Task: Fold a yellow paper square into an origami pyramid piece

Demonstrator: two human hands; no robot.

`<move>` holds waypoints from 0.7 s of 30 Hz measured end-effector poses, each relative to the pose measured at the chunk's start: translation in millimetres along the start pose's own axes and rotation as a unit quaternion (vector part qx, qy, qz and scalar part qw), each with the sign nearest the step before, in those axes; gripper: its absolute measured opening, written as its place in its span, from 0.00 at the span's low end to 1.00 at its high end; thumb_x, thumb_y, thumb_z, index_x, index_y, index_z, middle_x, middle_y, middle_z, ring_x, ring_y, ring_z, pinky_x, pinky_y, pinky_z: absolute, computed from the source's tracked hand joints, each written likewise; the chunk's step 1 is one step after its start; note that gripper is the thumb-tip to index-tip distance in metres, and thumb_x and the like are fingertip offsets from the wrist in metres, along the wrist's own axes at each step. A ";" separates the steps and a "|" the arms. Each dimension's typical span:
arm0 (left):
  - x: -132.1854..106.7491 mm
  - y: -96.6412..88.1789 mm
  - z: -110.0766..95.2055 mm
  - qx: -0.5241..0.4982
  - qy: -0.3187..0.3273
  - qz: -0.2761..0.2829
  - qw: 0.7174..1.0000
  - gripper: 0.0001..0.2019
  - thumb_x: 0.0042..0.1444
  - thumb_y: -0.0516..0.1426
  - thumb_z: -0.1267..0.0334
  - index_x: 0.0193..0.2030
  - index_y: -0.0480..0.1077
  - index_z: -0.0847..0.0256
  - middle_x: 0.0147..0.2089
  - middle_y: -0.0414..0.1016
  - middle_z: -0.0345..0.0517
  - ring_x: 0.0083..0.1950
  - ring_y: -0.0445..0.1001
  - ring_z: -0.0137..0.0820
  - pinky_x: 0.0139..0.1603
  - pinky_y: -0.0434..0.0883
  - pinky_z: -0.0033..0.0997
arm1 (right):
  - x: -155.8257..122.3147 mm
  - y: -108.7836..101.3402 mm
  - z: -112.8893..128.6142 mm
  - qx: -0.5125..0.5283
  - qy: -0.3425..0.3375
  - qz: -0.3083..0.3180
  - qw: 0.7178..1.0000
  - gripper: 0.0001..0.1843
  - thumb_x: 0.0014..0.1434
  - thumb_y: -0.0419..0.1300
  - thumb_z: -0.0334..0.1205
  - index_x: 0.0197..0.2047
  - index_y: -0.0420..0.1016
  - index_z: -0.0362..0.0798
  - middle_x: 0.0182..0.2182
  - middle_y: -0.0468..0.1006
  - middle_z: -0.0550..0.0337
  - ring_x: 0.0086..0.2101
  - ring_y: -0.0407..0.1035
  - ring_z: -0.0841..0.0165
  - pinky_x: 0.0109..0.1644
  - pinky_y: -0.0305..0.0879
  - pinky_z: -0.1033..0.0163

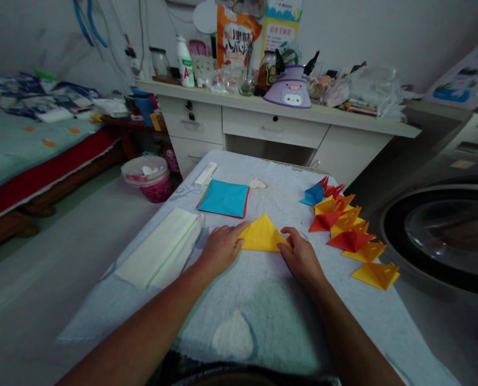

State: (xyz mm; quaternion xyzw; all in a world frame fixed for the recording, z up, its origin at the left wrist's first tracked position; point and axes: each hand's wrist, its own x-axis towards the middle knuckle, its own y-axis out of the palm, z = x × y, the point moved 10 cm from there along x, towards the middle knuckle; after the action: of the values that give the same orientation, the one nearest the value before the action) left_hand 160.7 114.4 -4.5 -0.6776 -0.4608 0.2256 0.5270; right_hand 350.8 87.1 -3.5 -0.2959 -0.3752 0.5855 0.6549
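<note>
A yellow paper folded into a triangle (262, 234) lies on the cloth-covered table (263, 300). My left hand (220, 247) rests flat on the cloth with its fingertips on the triangle's left corner. My right hand (301, 256) pinches the triangle's right corner between thumb and fingers. Just beyond the triangle lies a stack of flat square sheets (224, 198), blue on top with red beneath.
A row of several folded red, yellow and blue paper pieces (349, 233) runs along the table's right side. A folded white cloth (162, 247) and a white box (205, 173) lie at the left. A cluttered desk (271, 120) stands behind, a bed (25, 150) left, a washing machine (443, 236) right.
</note>
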 end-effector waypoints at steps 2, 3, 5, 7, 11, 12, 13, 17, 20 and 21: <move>-0.4 0.8 -3.2 0.015 0.012 0.002 1.000 0.24 0.63 0.52 0.66 0.66 0.59 0.55 0.46 0.77 0.48 0.47 0.72 0.39 0.47 0.65 0.39 | 0.4 -0.2 3.1 -0.012 -0.012 0.000 1.000 0.16 0.59 0.55 0.38 0.50 0.70 0.47 0.34 0.76 0.57 0.33 0.70 0.64 0.37 0.62 0.63; -0.6 1.4 -5.0 0.021 0.020 0.005 1.000 0.23 0.63 0.51 0.66 0.65 0.60 0.54 0.45 0.77 0.47 0.47 0.72 0.39 0.47 0.65 0.39 | 0.6 0.2 4.1 -0.018 -0.016 0.002 1.000 0.15 0.59 0.55 0.38 0.50 0.71 0.47 0.35 0.77 0.56 0.34 0.71 0.64 0.38 0.63 0.62; -0.9 2.5 -7.6 0.034 0.030 0.013 0.999 0.20 0.63 0.51 0.67 0.62 0.64 0.52 0.43 0.77 0.45 0.45 0.71 0.39 0.45 0.64 0.38 | 0.8 1.6 5.3 -0.028 -0.024 0.008 0.999 0.15 0.60 0.54 0.38 0.50 0.72 0.47 0.39 0.79 0.53 0.37 0.72 0.62 0.42 0.65 0.60; -1.1 3.3 -9.3 0.046 0.035 0.021 0.998 0.18 0.63 0.51 0.67 0.59 0.67 0.52 0.41 0.76 0.44 0.44 0.71 0.39 0.43 0.63 0.38 | 0.8 3.0 5.7 -0.036 -0.031 0.013 0.999 0.17 0.61 0.53 0.37 0.52 0.73 0.46 0.43 0.80 0.51 0.42 0.73 0.61 0.47 0.65 0.57; -1.4 3.0 -11.6 0.062 0.037 0.028 0.997 0.18 0.62 0.50 0.69 0.57 0.69 0.52 0.39 0.75 0.45 0.43 0.70 0.38 0.42 0.61 0.38 | 0.3 4.3 5.7 -0.057 -0.042 0.020 0.997 0.18 0.63 0.52 0.36 0.53 0.73 0.45 0.47 0.79 0.49 0.48 0.72 0.59 0.55 0.64 0.55; -1.5 2.9 -11.8 0.064 0.036 0.029 0.997 0.17 0.62 0.50 0.69 0.56 0.69 0.52 0.39 0.75 0.45 0.43 0.70 0.38 0.41 0.61 0.38 | 0.2 4.2 5.7 -0.062 -0.042 0.021 0.997 0.17 0.63 0.52 0.36 0.53 0.74 0.45 0.47 0.79 0.49 0.48 0.72 0.59 0.55 0.64 0.55; -1.5 2.9 -11.9 0.066 0.036 0.029 0.997 0.17 0.63 0.50 0.69 0.56 0.69 0.53 0.39 0.75 0.45 0.43 0.69 0.38 0.41 0.61 0.38 | 0.2 3.9 5.8 -0.065 -0.042 0.022 0.997 0.17 0.64 0.52 0.36 0.53 0.74 0.45 0.46 0.79 0.49 0.47 0.72 0.59 0.54 0.64 0.55; -1.4 2.5 -11.3 0.071 0.033 0.027 0.997 0.16 0.63 0.50 0.67 0.54 0.70 0.53 0.39 0.75 0.45 0.43 0.69 0.39 0.41 0.61 0.38 | 0.0 3.9 6.7 -0.082 -0.039 0.029 0.995 0.16 0.64 0.53 0.35 0.53 0.75 0.46 0.43 0.80 0.50 0.45 0.72 0.60 0.53 0.65 0.57; -1.1 3.5 -10.2 0.068 0.028 0.030 0.997 0.15 0.62 0.51 0.67 0.53 0.71 0.53 0.39 0.75 0.46 0.43 0.69 0.39 0.42 0.62 0.38 | 0.4 4.1 7.5 -0.096 -0.037 0.029 0.994 0.16 0.64 0.53 0.35 0.53 0.75 0.46 0.43 0.80 0.50 0.46 0.72 0.61 0.53 0.65 0.58; -1.1 4.4 -9.9 0.068 0.026 0.034 0.997 0.15 0.62 0.50 0.67 0.53 0.72 0.53 0.39 0.74 0.46 0.44 0.69 0.39 0.43 0.62 0.38 | 0.6 4.1 7.7 -0.100 -0.036 0.029 0.994 0.16 0.64 0.53 0.35 0.53 0.75 0.46 0.43 0.80 0.50 0.46 0.72 0.61 0.53 0.64 0.58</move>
State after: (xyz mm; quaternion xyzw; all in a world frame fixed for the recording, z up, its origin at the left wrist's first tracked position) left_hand 169.7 108.4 -5.3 -0.6612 -0.4076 0.2559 0.5755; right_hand 342.1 87.8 -2.6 -0.3495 -0.4468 0.5735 0.5910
